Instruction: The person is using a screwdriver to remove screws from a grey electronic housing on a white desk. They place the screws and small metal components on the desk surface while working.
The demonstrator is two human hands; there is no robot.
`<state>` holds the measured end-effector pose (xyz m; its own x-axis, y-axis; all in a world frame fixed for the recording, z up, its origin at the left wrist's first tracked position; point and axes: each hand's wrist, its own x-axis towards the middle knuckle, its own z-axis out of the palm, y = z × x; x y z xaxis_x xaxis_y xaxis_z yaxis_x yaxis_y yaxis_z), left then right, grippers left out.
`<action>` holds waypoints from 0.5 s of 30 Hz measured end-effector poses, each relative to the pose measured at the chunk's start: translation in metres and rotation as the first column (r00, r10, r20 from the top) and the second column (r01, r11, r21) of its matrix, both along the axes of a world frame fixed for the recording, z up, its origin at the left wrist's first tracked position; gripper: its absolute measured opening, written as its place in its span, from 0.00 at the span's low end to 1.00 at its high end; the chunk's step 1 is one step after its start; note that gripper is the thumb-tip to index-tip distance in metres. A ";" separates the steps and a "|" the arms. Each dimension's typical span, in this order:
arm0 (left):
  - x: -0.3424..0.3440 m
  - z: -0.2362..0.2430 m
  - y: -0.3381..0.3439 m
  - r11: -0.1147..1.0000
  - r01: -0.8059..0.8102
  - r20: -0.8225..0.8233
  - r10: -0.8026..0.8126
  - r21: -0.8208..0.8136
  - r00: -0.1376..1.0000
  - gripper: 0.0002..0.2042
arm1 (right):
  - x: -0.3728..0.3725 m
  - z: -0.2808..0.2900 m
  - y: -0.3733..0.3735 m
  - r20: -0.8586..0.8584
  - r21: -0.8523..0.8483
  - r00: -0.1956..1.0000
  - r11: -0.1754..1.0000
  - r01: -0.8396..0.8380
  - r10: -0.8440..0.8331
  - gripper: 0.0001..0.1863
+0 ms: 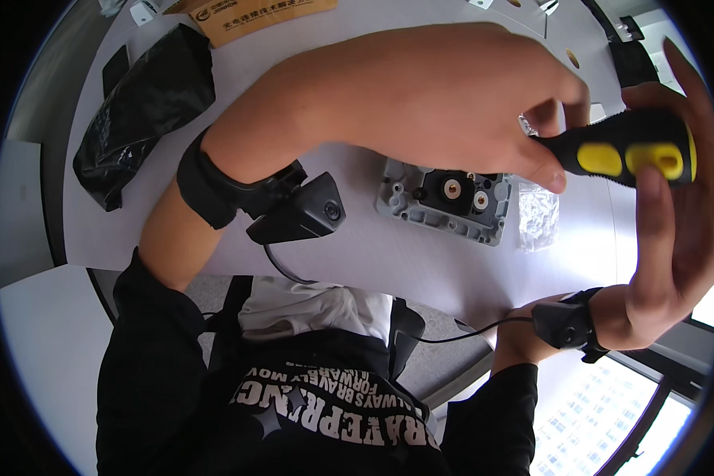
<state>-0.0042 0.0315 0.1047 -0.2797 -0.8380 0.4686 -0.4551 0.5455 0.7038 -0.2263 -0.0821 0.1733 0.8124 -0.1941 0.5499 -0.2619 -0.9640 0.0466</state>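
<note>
My right hand (682,198) grips a black-and-yellow screwdriver (599,151) by its handle, with the thumb pressed on the lower side. The screwdriver lies nearly level, its narrow end toward the left. My left hand (523,111) reaches across the table, thumb and fingers closed around that narrow end; the tip is hidden. Just below the left hand, a grey plastic housing (444,222) rests on the table. It has a black insert (432,193) with round metal contacts, and its upper edge is covered by my hand and forearm.
A clear plastic bag (539,218) lies right of the housing. At the left is a crumpled black plastic bag (147,111); behind it lies a brown printed packet (262,17). Small cameras are strapped to my left wrist (305,214) and right wrist (565,324), with cables hanging below.
</note>
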 end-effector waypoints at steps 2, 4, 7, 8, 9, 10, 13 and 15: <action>-0.006 -0.016 -0.008 0.996 -0.092 0.021 0.092 -0.014 0.996 0.18 | 0.004 0.002 0.002 -0.016 -0.026 0.999 0.998 -0.049 0.049 0.34; -0.006 -0.022 -0.012 1.000 -0.002 -0.040 0.003 0.025 0.999 0.17 | 0.008 0.003 0.004 -0.026 -0.039 0.994 0.993 -0.110 0.109 0.36; 0.000 -0.018 -0.012 0.995 0.009 -0.065 -0.002 0.102 0.998 0.16 | 0.012 0.003 0.006 -0.029 -0.043 0.982 0.981 -0.187 0.186 0.37; 0.001 -0.016 -0.013 0.995 0.013 -0.066 -0.007 0.100 0.998 0.16 | 0.011 0.003 0.004 -0.031 -0.045 0.983 0.982 -0.183 0.182 0.37; 0.001 -0.012 -0.013 0.995 0.011 -0.018 -0.009 0.100 1.000 0.15 | 0.008 0.004 -0.001 -0.048 -0.046 0.991 0.991 -0.129 0.127 0.40; 0.001 -0.009 -0.012 0.995 0.004 0.033 -0.007 0.100 0.999 0.15 | 0.005 0.006 -0.004 -0.063 -0.047 0.995 0.996 -0.078 0.075 0.42; -0.001 -0.012 -0.010 0.998 -0.053 0.015 0.053 -0.018 0.998 0.17 | -0.004 0.002 -0.001 -0.030 -0.025 0.998 0.999 0.046 -0.047 0.37; -0.002 -0.008 -0.010 0.996 -0.084 0.075 0.084 -0.007 0.994 0.18 | -0.008 -0.003 -0.001 0.020 -0.001 0.992 0.993 0.122 -0.122 0.30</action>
<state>-0.0062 0.0218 0.0972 -0.2425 -0.8585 0.4519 -0.5508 0.5053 0.6643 -0.2341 -0.0832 0.1703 0.7717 -0.2896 0.5662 -0.3783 -0.9247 0.0427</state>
